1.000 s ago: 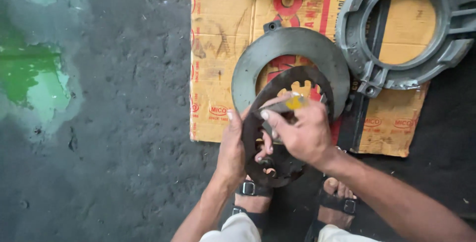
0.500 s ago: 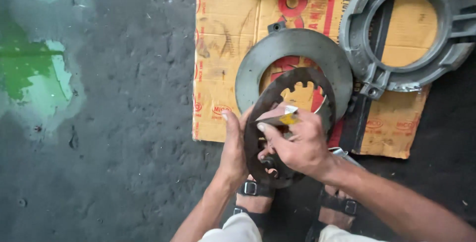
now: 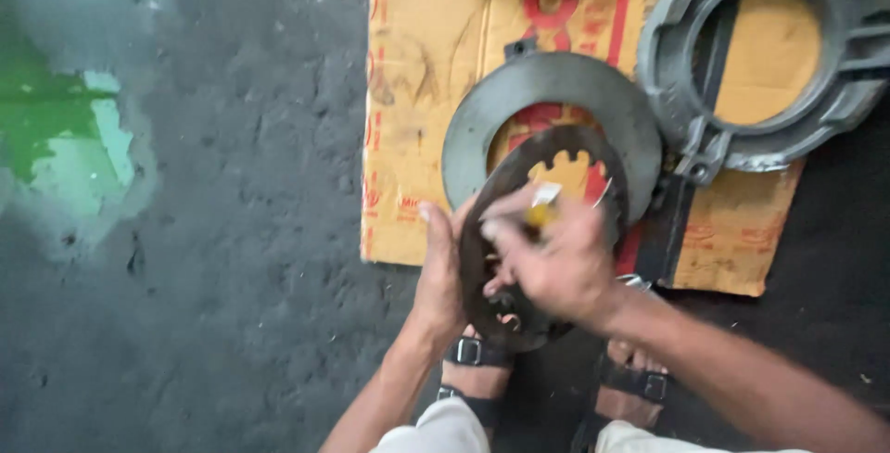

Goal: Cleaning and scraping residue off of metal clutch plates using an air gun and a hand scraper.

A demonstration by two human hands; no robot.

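A dark, round metal disc [image 3: 519, 249] with a toothed hole in its middle stands tilted up on its edge over the sandalled feet, leaning in front of a flat grey ring, while a small yellow and white tool [image 3: 541, 204] presses against its face near the hole.

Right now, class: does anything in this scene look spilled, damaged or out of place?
Yes. A green patch stains the dark floor at left, like spilled or worn paint. The cardboard under the metal rings is grimy and creased.
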